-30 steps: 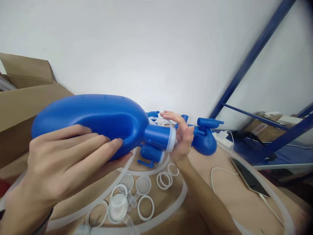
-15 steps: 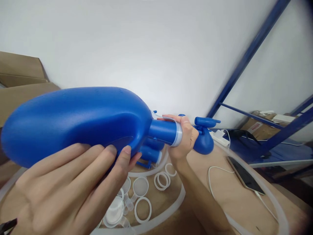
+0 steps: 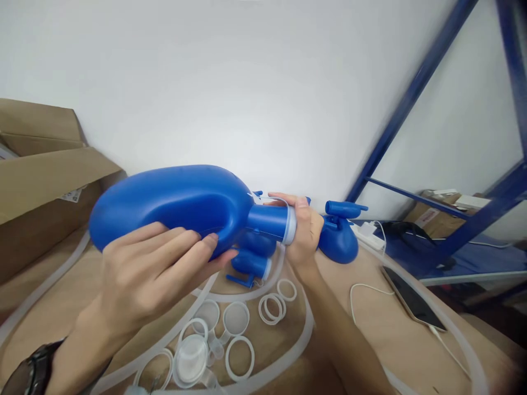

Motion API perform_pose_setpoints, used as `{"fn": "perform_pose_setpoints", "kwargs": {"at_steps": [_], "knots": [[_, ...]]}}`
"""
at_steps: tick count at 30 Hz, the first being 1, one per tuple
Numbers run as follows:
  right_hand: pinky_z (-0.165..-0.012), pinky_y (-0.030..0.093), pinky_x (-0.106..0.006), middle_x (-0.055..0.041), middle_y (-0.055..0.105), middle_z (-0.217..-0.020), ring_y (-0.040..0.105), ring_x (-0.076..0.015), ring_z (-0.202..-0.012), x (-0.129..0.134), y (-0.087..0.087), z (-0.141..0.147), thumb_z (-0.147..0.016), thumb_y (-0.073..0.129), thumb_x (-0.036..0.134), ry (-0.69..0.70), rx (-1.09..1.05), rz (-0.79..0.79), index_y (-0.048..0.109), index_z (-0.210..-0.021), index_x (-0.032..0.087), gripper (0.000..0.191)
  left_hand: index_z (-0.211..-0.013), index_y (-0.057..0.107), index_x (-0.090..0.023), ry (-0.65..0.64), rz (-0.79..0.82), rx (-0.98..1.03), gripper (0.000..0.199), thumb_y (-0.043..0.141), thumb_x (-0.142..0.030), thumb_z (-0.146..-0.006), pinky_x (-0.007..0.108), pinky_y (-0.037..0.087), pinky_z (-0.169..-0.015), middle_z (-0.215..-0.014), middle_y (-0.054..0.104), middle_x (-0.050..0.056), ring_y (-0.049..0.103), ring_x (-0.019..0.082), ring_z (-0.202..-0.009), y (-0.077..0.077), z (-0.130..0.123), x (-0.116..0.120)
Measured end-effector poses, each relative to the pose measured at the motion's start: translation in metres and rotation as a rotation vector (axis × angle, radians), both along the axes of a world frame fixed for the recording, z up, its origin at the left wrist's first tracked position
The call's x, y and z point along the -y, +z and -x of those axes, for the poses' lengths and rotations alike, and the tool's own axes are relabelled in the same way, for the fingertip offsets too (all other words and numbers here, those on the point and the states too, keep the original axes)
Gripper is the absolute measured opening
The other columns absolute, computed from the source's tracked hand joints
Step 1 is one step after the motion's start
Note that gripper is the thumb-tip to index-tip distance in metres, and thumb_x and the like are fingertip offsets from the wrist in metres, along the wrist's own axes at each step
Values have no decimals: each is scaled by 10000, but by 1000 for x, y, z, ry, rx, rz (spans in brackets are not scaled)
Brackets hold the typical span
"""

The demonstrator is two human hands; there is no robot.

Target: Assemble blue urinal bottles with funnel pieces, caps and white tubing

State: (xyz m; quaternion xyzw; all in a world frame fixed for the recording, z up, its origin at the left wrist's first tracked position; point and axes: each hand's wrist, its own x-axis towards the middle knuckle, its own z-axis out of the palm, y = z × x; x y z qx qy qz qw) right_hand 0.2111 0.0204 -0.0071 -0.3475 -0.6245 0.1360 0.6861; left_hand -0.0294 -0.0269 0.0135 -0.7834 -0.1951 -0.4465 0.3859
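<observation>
A blue plastic urinal bottle (image 3: 181, 192) lies sideways in the air, its neck pointing right. My left hand (image 3: 152, 274) is closed round its lower side, at the handle recess. At the neck end, my right hand (image 3: 304, 230) wraps round the white lid (image 3: 290, 225), partly hiding it; a thin white strap runs along the neck. Behind and below are more blue bottles (image 3: 251, 263), one with a handle piece. On the table below lie several white rings (image 3: 240, 358) and translucent white caps (image 3: 191, 357).
A clear hose (image 3: 288, 354) loops across the table (image 3: 337, 291). To the right are a phone (image 3: 414, 299) with its white cable and a blue metal rack (image 3: 405, 99). Another blue bottle (image 3: 340, 241) stands near the wall. An open cardboard box (image 3: 53, 170) is at left.
The bottle and my left hand have moved farther from the camera and to the right. My right hand has shifted slightly left with the neck. The view now takes in more of the box and hose.
</observation>
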Motion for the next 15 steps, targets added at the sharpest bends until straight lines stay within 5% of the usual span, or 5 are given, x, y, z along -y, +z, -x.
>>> {"fn": "perform_pose_setpoints", "kwargs": {"at_steps": [5,9,13,15], "knots": [[-1051,545,-472,-79,776,-1222,724,-302,-1153,8,18,-14,-1031,472,677,58,394,126,719,-1301,245,566,-1008,637,-176,101,-77,-72,257,846,-261,-885,320,410,-533,-620,644,-42,500,130,-520,12,4,-2],[-1060,545,-511,-106,696,-1374,689,-331,-1217,9,14,-5,-914,709,651,-7,541,222,564,-1442,248,680,-982,644,-235,155,-17,-63,157,782,-297,-940,327,420,-540,-642,654,-42,518,136,-507,8,9,-2],[-1032,574,-508,-145,671,-1378,686,-327,-1218,-6,-1,-2,-986,604,651,-28,611,44,486,-1491,221,673,-867,622,-270,173,112,13,185,745,-375,-958,321,406,-542,-607,620,-64,518,133,-509,1,16,-8],[-986,603,-495,-157,672,-1358,695,-324,-1195,-14,-5,-5,-1019,549,640,-15,685,-78,470,-1502,210,652,-833,629,-270,175,345,34,223,697,-426,-979,317,406,-562,-598,604,-53,533,139,-536,1,19,-9]]}}
